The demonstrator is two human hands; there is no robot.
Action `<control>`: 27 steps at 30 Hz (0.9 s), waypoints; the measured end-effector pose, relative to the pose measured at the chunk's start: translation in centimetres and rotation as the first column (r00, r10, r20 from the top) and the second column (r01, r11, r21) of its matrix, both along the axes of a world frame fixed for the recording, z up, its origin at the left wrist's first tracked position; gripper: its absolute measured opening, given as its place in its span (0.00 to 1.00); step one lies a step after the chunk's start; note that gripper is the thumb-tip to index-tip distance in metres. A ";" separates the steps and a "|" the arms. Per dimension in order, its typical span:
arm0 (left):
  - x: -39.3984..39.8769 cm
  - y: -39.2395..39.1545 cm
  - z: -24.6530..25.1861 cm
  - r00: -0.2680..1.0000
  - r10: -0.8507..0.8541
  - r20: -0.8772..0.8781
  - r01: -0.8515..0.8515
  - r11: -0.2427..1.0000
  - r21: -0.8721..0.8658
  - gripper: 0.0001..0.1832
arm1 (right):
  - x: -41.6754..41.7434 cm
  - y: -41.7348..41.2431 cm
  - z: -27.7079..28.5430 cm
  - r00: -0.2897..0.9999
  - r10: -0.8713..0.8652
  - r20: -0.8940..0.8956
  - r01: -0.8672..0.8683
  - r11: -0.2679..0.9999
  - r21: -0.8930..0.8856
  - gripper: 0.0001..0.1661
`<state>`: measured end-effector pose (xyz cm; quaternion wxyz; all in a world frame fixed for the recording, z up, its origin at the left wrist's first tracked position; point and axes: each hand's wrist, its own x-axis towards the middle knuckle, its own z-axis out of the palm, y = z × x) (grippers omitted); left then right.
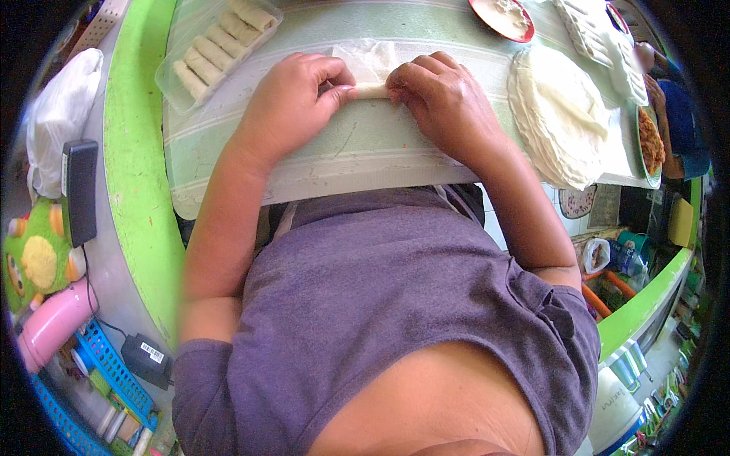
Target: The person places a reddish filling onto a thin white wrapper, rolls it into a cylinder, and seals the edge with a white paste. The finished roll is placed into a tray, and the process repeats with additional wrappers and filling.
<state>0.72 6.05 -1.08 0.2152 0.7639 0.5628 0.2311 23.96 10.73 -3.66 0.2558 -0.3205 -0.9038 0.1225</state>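
Between my two hands a thin wrapper sheet point(368, 57) lies on the table, its near edge rolled into a narrow roll point(372, 90). My left hand point(305, 94) pinches the roll's left end between thumb and fingers; my right hand point(442, 97) holds the right end, its fingertips curled over it. To the left, a clear plastic container point(177, 102) holds several finished rolls point(212, 53) side by side. On the right lies a tall stack of round wrappers point(550, 125), with a folded piece on top. Filling inside the held roll is not visible.
A red-rimmed plate of white paste point(505, 17) stands at the back. Trays of rolls point(587, 34) and a green plate of orange-brown filling point(650, 142) are at the right, near another person's arm point(661, 105). A green ledge point(128, 171) borders the table's left side.
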 end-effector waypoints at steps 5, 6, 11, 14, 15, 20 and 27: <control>-0.1 0.5 -0.4 0.998 0.039 -0.057 -0.038 0.999 0.019 0.10 | -0.3 0.4 -0.4 0.998 -0.054 -0.025 0.056 0.995 0.082 0.04; 0.1 0.6 -0.3 0.996 0.055 -0.070 -0.055 0.998 0.006 0.11 | -0.4 0.5 -0.4 0.998 -0.054 -0.017 0.056 0.995 0.085 0.05; 0.3 0.8 -1.4 0.993 0.119 0.005 -0.119 0.990 0.077 0.09 | -0.7 0.7 -0.5 0.998 -0.056 0.019 0.054 0.994 0.098 0.06; 0.8 0.8 -1.9 0.994 0.108 -0.036 -0.097 0.969 0.227 0.08 | -0.9 0.7 -0.8 0.993 -0.112 0.040 0.106 0.985 0.137 0.07; 0.8 0.6 -2.1 0.991 0.076 -0.108 -0.039 0.948 0.316 0.08 | -0.8 0.7 -0.7 0.992 -0.104 0.065 0.093 0.984 0.155 0.07; 1.5 -0.6 -1.6 0.987 0.040 -0.157 0.015 0.942 0.336 0.09 | -0.2 -0.4 0.5 0.991 -0.045 0.125 0.024 0.986 0.164 0.07; 1.4 -0.4 -1.5 0.973 0.048 -0.227 0.034 0.938 0.345 0.13 | -1.0 -1.0 1.1 0.980 -0.083 0.180 0.050 0.982 0.181 0.10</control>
